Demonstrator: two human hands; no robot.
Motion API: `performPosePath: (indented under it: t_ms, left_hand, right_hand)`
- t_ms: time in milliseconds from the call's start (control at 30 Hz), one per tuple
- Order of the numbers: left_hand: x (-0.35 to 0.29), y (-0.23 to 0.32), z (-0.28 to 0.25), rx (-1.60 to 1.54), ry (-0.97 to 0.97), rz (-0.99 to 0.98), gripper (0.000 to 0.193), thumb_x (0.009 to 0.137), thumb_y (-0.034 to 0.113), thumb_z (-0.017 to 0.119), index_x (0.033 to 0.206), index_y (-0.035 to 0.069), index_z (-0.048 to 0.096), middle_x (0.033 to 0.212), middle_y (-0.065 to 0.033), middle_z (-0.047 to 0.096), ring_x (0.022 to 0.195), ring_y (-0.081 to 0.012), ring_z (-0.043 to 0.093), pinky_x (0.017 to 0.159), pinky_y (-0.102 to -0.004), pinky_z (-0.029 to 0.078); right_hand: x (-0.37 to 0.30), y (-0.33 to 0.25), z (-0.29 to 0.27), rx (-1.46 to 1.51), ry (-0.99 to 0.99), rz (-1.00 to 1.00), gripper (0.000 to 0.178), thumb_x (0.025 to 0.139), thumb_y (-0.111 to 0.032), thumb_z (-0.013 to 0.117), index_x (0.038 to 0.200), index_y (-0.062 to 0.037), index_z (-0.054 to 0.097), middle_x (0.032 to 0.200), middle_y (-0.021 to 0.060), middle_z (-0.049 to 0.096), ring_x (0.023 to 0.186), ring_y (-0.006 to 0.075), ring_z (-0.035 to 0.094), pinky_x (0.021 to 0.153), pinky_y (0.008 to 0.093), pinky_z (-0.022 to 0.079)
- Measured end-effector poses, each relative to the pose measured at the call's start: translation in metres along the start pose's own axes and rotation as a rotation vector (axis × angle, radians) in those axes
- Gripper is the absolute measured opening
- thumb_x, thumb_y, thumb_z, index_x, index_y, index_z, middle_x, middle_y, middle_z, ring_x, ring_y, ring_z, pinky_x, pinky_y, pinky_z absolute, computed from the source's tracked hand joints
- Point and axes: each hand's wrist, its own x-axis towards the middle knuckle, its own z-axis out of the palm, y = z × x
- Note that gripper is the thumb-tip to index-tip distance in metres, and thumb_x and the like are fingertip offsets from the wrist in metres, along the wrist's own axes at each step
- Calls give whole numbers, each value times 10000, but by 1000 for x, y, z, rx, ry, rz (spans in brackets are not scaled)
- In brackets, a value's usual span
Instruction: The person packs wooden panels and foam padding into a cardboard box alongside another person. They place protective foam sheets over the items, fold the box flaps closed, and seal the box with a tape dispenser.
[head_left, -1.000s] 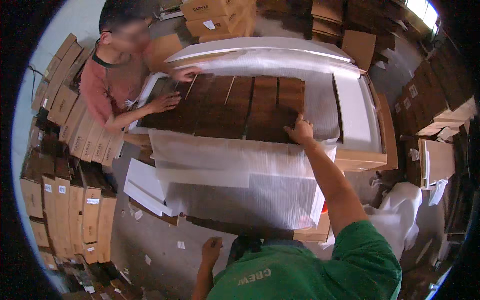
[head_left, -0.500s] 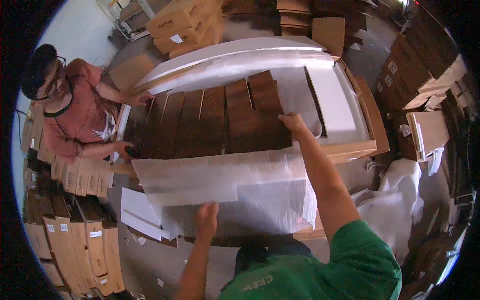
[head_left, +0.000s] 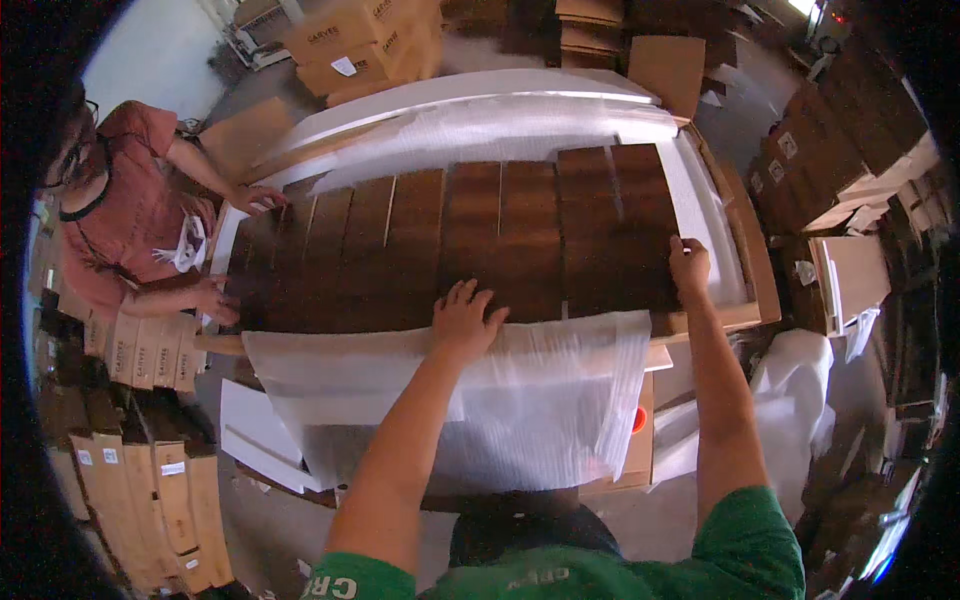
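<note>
A row of dark brown wooden panels lies flat inside a wide shallow box lined with white foam. My left hand lies open and flat on the near edge of the panels, where a white foam sheet hangs down over the front. My right hand presses on the near right corner of the panels, fingers bent on the wood. Across on the left, another person in a reddish shirt has both hands on the left end of the panels.
Flat folded cardboard boxes are stacked at the lower left. More cartons stand behind the box, and open cartons sit to the right. A crumpled white foam wrap lies on the floor at the right.
My left hand has risen from below the box edge and now lies flat on the panels. My right hand stays at the right corner. The view has shifted toward the box.
</note>
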Motion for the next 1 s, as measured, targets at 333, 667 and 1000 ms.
performPosePath:
  t_ms: [333,667,1000]
  left_hand:
    - [-4,5,-5,33,277,132,318,803,313,512,725,24,620,832,-122,618,820,-284,564,734,-397,439]
    - [7,14,-6,61,192,158,291,791,308,542,704,36,596,877,-140,582,870,-272,536,745,-382,446]
    - [71,146,47,-280,-102,365,629,624,278,739,1178,134,479,1318,-167,331,1210,-345,311,983,-468,274]
  right_hand:
    - [-9,11,13,-105,-208,-62,315,823,-345,511,839,-36,573,772,213,605,760,378,583,687,430,458]
    - [26,26,8,-132,-449,-325,234,793,-203,505,882,2,574,817,239,584,826,393,552,750,441,436]
    - [18,56,15,-56,-325,-387,316,808,-137,508,1098,-12,514,874,234,549,838,371,502,770,442,402]
